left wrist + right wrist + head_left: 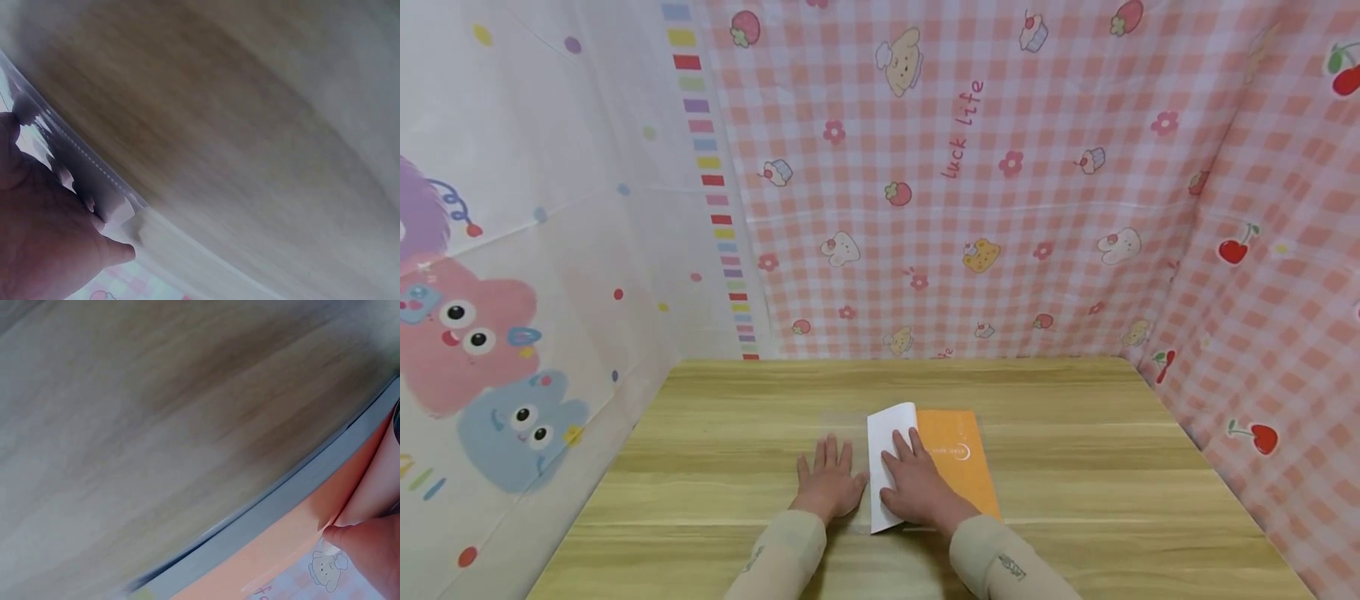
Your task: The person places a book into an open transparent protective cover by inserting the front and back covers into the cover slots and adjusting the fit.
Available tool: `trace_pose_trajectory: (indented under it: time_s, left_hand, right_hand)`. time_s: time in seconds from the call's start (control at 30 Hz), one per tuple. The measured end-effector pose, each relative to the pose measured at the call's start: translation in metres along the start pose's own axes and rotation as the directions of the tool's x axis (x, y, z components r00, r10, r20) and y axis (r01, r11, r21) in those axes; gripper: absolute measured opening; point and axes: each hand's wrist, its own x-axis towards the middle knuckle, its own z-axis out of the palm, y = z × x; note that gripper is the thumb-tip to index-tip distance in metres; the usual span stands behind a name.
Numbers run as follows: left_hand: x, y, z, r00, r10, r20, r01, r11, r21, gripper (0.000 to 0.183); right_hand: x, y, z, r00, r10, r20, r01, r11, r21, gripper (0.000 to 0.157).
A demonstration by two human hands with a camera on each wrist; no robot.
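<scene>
Pink-checked cloth (1045, 200) backs a wood-grained table (700, 467), on which an orange booklet (966, 479) lies near the middle, its long axis running away from the person and its far end leaning slightly left. Along its left side a white leaf (880, 425) is folded over. The right hand (917, 487), nearer, rests on this leaf with fingers spread, gripping nothing; the orange part extends to its right. The left hand (829, 483) lies spread just left of the leaf, apparently gripping nothing, beside a clear strip (94, 178).
</scene>
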Motion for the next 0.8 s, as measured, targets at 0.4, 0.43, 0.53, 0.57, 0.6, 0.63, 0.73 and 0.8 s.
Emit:
trace_pose_trajectory:
  time_s: [0.4, 0.43, 0.53, 0.57, 0.6, 0.63, 0.73, 0.8]
  left_hand:
    - [0.001, -0.004, 0.000, 1.000, 0.007, -0.021, -0.006, 1.000, 0.011, 0.053]
    - [0.001, -0.004, -0.001, 1.000, 0.006, -0.024, -0.006, 1.000, 0.002, 0.053]
    - [0.001, -0.005, -0.003, 1.000, 0.005, -0.025, -0.005, 1.000, -0.007, 0.051]
    - [0.001, -0.005, -0.003, 1.000, 0.004, -0.024, -0.004, 1.000, -0.004, 0.050]
    - [0.001, -0.005, -0.003, 1.000, 0.003, -0.026, -0.003, 1.000, -0.001, 0.050]
    - [0.001, -0.005, -0.003, 1.000, 0.004, -0.028, -0.003, 1.000, 0.004, 0.050]
    - [0.001, -0.005, -0.003, 0.999, 0.006, -0.032, -0.005, 1.000, 0.011, 0.051]
    - [0.001, -0.004, -0.004, 1.000, 0.006, -0.029, -0.006, 1.000, 0.006, 0.055]
  right_hand:
    - [-0.001, -0.002, -0.003, 0.999, 0.010, 0.035, -0.011, 0.999, 0.037, 0.056]
    - [-0.001, -0.002, -0.003, 0.999, 0.007, 0.034, -0.008, 0.999, 0.032, 0.056]
    - [0.001, -0.003, 0.000, 1.000, -0.010, 0.027, 0.010, 1.000, -0.005, 0.055]
    - [0.001, -0.003, 0.001, 1.000, -0.016, 0.023, 0.016, 1.000, -0.012, 0.055]
    - [0.002, -0.004, 0.002, 1.000, -0.021, 0.020, 0.021, 1.000, -0.020, 0.055]
    - [0.002, -0.004, 0.003, 1.000, -0.027, 0.014, 0.027, 0.999, -0.028, 0.055]
    - [0.004, -0.007, 0.006, 0.999, -0.033, -0.002, 0.033, 0.998, -0.049, 0.055]
    - [0.005, -0.010, 0.007, 0.999, -0.035, -0.016, 0.034, 0.997, -0.067, 0.055]
